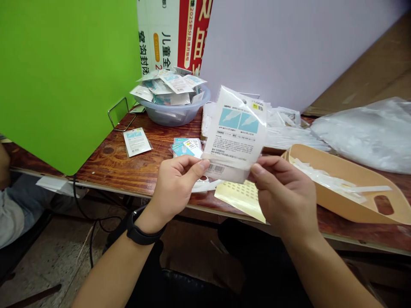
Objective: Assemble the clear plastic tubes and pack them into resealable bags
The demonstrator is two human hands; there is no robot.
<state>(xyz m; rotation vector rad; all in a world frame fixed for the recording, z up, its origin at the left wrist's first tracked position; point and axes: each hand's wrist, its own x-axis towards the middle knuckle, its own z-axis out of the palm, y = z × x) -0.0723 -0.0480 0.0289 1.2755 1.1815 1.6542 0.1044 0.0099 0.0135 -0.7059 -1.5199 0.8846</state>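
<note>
Both hands hold up one clear plastic packet [236,132] with a printed card inside, its two blue pictures and barcode facing me. My left hand [180,184] pinches the lower left corner between thumb and finger. At the lower right corner, my right hand [285,192] pinches the packet the same way. Below it on the table lies a yellowish sheet [239,199] with rows of small dots. Several blue and white cards [186,147] lie behind my left hand. Another packet [137,142] rests flat farther left.
A bluish bowl [176,113] heaped with packets stands at the back. On the right, a tan basket [349,205] holds white strips, with a large clear plastic bag [369,132] behind. A green panel [64,77] borders the left. Another person's leg [19,209] shows at far left.
</note>
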